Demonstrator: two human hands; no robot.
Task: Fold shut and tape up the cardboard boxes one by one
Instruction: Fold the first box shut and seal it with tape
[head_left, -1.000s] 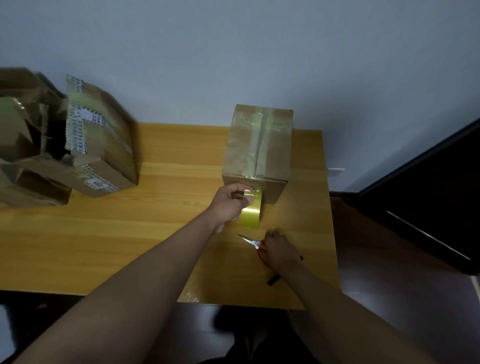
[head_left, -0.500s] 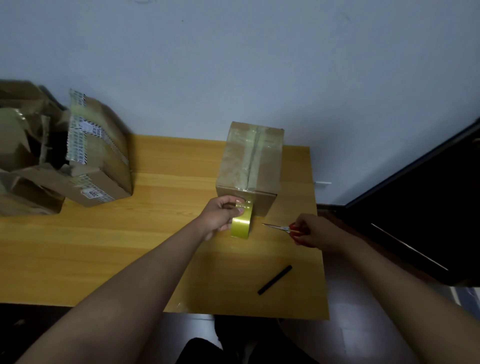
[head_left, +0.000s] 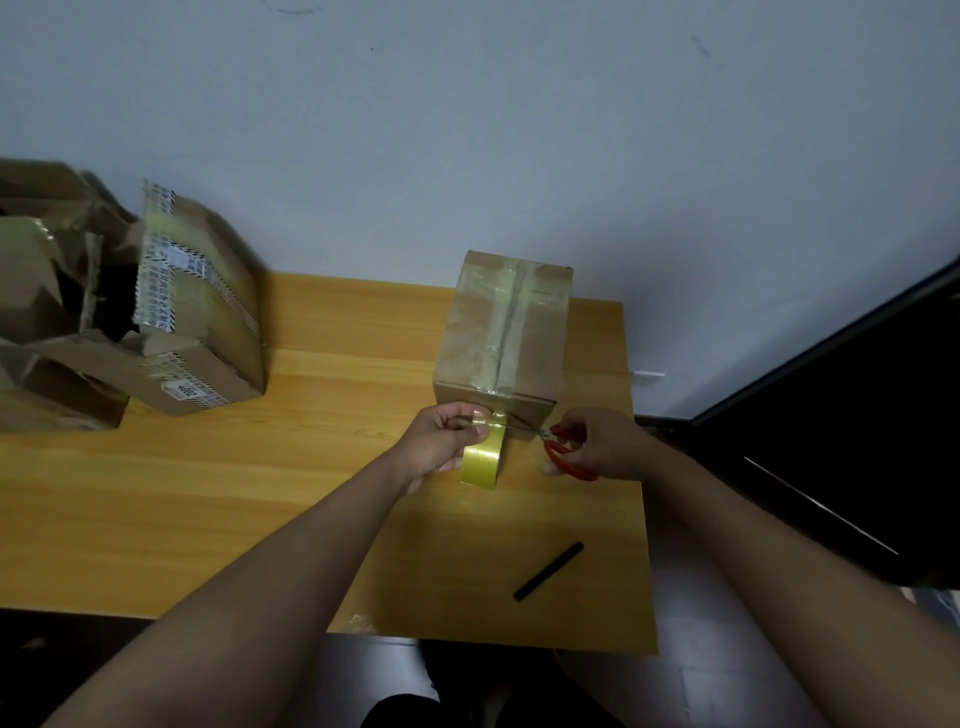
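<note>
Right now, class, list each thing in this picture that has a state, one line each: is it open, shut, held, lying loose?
Brown cardboard box on the table's right: flaps shut, taped along the seam.
Yellow-green tape roll: held by the left hand, strip running to the box.
Red-handled scissors: held by the right hand, blades at the strip.
Black marker pen: lying loose.
Torn cardboard boxes at left: open.

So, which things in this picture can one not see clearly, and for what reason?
- Head view: whether the scissors have cut the tape yet; the blades are too thin and dark against the box.
- Head view: the tape roll, its far side hidden by the left hand.
- Head view: the scissor handles, mostly covered by the right hand.
- Head view: the torn boxes at the left, cut off by the picture edge.
- Head view: the label print on the striped-tape box, too small to read.
</note>
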